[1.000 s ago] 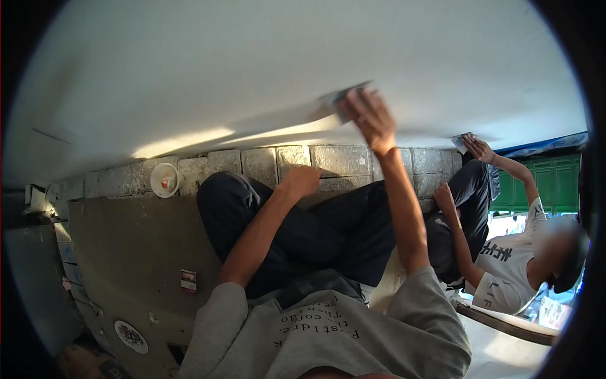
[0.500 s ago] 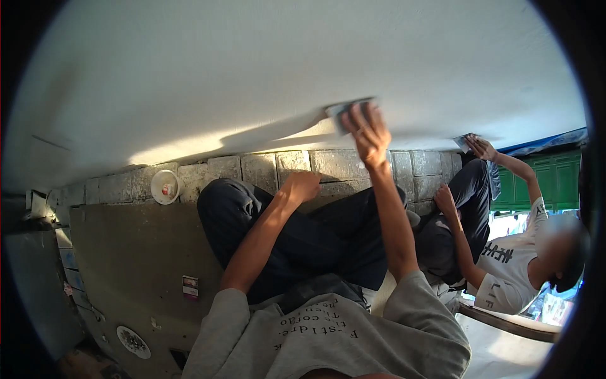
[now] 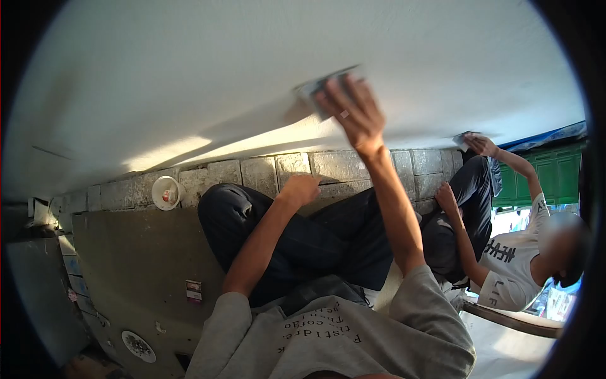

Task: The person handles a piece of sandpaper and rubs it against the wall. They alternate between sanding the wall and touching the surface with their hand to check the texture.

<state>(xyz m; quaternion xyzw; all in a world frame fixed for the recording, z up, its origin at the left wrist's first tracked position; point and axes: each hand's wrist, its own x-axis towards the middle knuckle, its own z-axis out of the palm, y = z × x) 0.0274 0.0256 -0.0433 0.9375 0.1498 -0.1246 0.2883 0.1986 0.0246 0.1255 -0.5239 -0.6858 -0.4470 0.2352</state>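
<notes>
My right hand [image 3: 356, 117] presses a flat grey sanding pad [image 3: 309, 95] against the pale wall [image 3: 208, 69], fingers spread across its back. Hand and pad are somewhat blurred by motion. My left hand [image 3: 301, 189] is curled closed in front of my bent legs, low beside the tiled strip [image 3: 259, 174] at the wall's foot. No object shows in it, though the inside of the fingers is turned away.
At right, a co-worker [image 3: 511, 265] sits close to my legs, one hand holding a similar pad [image 3: 464, 140] on the wall. A white bowl [image 3: 168, 192], a small box [image 3: 194, 291] and a round speckled dish [image 3: 137, 346] lie to my left.
My right hand has slid the sanding pad up and to the left along the wall. My left hand has stayed about where it was.
</notes>
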